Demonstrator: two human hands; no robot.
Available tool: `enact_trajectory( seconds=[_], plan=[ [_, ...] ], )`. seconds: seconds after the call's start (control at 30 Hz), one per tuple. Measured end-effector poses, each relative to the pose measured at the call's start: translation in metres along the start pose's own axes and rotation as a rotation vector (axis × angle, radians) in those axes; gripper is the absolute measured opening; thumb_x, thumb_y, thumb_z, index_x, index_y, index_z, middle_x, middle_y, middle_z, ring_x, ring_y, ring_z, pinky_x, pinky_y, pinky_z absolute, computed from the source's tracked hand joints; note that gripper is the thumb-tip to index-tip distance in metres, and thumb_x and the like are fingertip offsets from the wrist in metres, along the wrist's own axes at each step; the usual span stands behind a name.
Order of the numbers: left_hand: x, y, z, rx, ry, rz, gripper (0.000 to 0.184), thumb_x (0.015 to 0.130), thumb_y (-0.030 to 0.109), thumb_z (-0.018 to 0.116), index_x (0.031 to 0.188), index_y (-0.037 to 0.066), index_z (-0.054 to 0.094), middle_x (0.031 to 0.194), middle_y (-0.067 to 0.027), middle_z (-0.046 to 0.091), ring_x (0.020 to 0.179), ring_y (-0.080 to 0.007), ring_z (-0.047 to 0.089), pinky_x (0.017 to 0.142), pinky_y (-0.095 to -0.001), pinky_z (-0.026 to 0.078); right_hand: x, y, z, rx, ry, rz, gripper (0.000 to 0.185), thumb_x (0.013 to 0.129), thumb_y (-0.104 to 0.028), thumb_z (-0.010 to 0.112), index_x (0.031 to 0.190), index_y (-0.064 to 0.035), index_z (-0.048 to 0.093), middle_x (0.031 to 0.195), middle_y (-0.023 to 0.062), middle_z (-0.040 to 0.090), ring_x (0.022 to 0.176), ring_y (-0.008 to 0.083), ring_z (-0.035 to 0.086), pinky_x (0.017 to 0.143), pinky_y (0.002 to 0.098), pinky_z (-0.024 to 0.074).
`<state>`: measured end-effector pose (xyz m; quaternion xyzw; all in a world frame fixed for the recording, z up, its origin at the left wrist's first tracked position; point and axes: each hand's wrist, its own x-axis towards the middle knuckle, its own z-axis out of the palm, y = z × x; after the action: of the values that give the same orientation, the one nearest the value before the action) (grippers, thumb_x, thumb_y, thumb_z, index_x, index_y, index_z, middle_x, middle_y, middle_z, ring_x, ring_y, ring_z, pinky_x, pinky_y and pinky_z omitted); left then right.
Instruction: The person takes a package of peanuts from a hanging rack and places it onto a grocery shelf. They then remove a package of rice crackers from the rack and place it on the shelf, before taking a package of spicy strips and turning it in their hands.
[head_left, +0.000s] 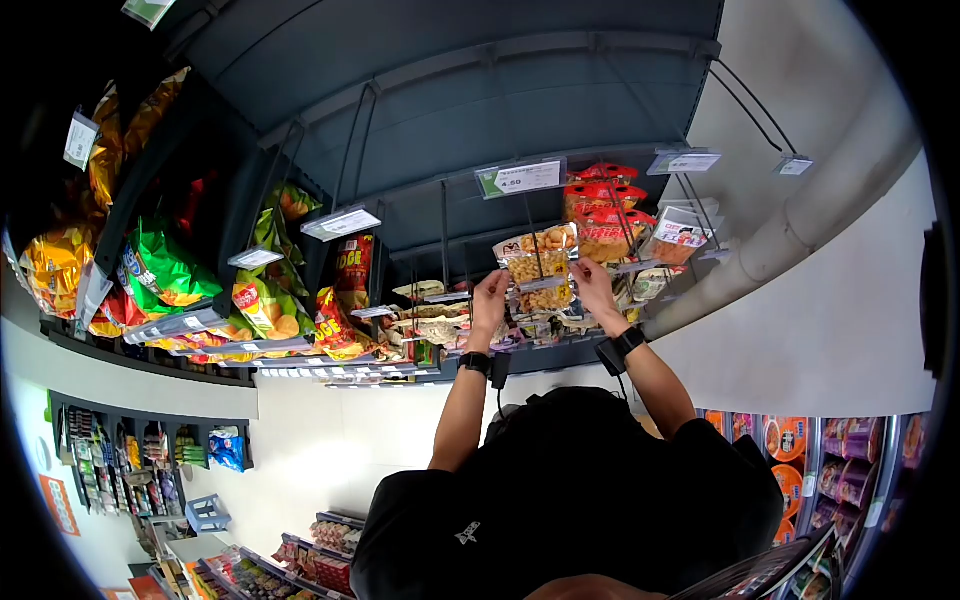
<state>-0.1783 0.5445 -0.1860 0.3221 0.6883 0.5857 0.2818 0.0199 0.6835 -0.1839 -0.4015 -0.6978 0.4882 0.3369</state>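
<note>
A snack bag (541,252) with a white top and yellowish, nut-like pieces showing through hangs in front of the shelf rack. At its lower left edge, my left hand (489,302) pinches it with closed fingers. My right hand (596,290) grips the opposite edge, fingers also closed. A metal hook passes in front of or through the bag; I cannot tell which. Just below are more bags of the same yellowish snack (545,299), partly hidden. Red snack packs (606,222) hang right beside it, above my right hand.
Hooks with price tags (521,178) stick out from the dark rack (480,90). Chip bags (170,265) fill the shelves on the left. A pale pipe (790,245) runs along the right wall. Behind me stand shelves with orange tubs (786,440) and a blue-grey stool (207,513).
</note>
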Motion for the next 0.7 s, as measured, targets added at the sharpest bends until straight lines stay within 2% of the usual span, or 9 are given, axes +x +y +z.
enact_trajectory(
  seconds=[0.03, 0.1, 0.17, 0.3, 0.37, 0.43, 0.47, 0.57, 0.7],
  plan=[
    [-0.005, -0.003, 0.001, -0.001, 0.0, -0.004, 0.037, 0.1, 0.031, 0.061, 0.115, -0.002, 0.066, 0.09, -0.0036, 0.069, 0.079, -0.0078, 0.053, 0.072, -0.0282, 0.046, -0.009, -0.008, -0.001, 0.052, -0.007, 0.058, 0.021, 0.096, -0.02, 0.062, 0.093, -0.0003, 0.059, 0.07, 0.008, 0.053, 0.063, 0.0187, 0.047, 0.061, 0.0339, 0.0417],
    [-0.014, -0.002, -0.001, -0.085, 0.002, 0.105, 0.036, 0.1, 0.029, 0.061, 0.115, -0.004, 0.066, 0.091, -0.0024, 0.068, 0.079, -0.0063, 0.053, 0.069, -0.0271, 0.045, -0.025, -0.015, -0.002, -0.022, 0.047, -0.018, 0.019, 0.096, -0.018, 0.062, 0.091, 0.0003, 0.058, 0.069, 0.0055, 0.049, 0.063, 0.0161, 0.043, 0.06, 0.0326, 0.0399],
    [-0.025, 0.004, -0.006, -0.076, -0.023, 0.07, 0.033, 0.1, 0.026, 0.06, 0.112, -0.005, 0.065, 0.088, -0.0008, 0.066, 0.079, -0.0048, 0.053, 0.068, -0.0245, 0.044, -0.035, -0.011, -0.002, 0.007, 0.016, -0.053, 0.016, 0.098, -0.016, 0.06, 0.092, -0.0011, 0.057, 0.069, -0.0021, 0.047, 0.064, 0.0086, 0.041, 0.058, 0.0266, 0.0368],
    [-0.046, 0.012, -0.016, -0.107, -0.103, 0.049, 0.031, 0.101, 0.027, 0.059, 0.112, -0.002, 0.066, 0.087, 0.0015, 0.066, 0.078, -0.0038, 0.054, 0.067, -0.0219, 0.043, -0.059, -0.009, 0.0, 0.071, 0.036, 0.04, 0.015, 0.098, -0.015, 0.06, 0.091, -0.0024, 0.058, 0.069, -0.0043, 0.047, 0.062, 0.0056, 0.041, 0.053, 0.0238, 0.037],
    [-0.054, 0.016, -0.021, -0.124, -0.157, 0.005, 0.032, 0.101, 0.029, 0.059, 0.114, 0.001, 0.066, 0.09, 0.0026, 0.066, 0.079, -0.0034, 0.055, 0.066, -0.0216, 0.043, -0.068, -0.002, 0.002, 0.028, 0.054, -0.053, 0.015, 0.099, -0.017, 0.06, 0.092, -0.0041, 0.06, 0.07, -0.0051, 0.049, 0.06, 0.0041, 0.044, 0.048, 0.0225, 0.0385],
    [-0.061, 0.022, -0.024, -0.115, -0.175, -0.035, 0.03, 0.102, 0.03, 0.057, 0.11, 0.003, 0.066, 0.084, 0.0051, 0.064, 0.073, -0.0012, 0.052, 0.059, -0.0199, 0.038, -0.081, -0.027, -0.003, 0.156, 0.018, 0.145, 0.016, 0.1, -0.02, 0.059, 0.093, -0.0055, 0.061, 0.07, -0.005, 0.052, 0.06, 0.0035, 0.047, 0.046, 0.0223, 0.0408],
    [-0.063, 0.025, -0.025, -0.112, -0.17, -0.026, 0.029, 0.102, 0.03, 0.057, 0.109, 0.003, 0.066, 0.084, 0.0043, 0.064, 0.074, -0.0021, 0.053, 0.059, -0.0204, 0.04, -0.086, -0.036, -0.006, 0.186, 0.001, 0.191, 0.017, 0.1, -0.023, 0.059, 0.094, -0.0064, 0.062, 0.071, -0.0051, 0.054, 0.06, 0.0037, 0.048, 0.046, 0.0224, 0.0421],
    [-0.07, 0.024, -0.029, -0.144, -0.186, -0.005, 0.028, 0.102, 0.028, 0.057, 0.108, 0.003, 0.066, 0.081, 0.0036, 0.065, 0.067, -0.0009, 0.052, 0.052, -0.0188, 0.037, -0.102, -0.042, -0.001, 0.236, 0.051, 0.227, 0.017, 0.1, -0.023, 0.059, 0.095, -0.0071, 0.063, 0.073, -0.0058, 0.054, 0.06, 0.0035, 0.049, 0.047, 0.022, 0.0424],
    [-0.085, 0.025, -0.04, -0.149, -0.235, -0.031, 0.028, 0.102, 0.03, 0.056, 0.106, 0.004, 0.066, 0.078, 0.0035, 0.063, 0.066, -0.0031, 0.052, 0.054, -0.0209, 0.04, -0.127, -0.061, 0.0, 0.378, 0.055, 0.324, 0.018, 0.099, -0.023, 0.059, 0.095, -0.0057, 0.062, 0.073, -0.0046, 0.053, 0.06, 0.0044, 0.047, 0.048, 0.0228, 0.0415]
  ],
)
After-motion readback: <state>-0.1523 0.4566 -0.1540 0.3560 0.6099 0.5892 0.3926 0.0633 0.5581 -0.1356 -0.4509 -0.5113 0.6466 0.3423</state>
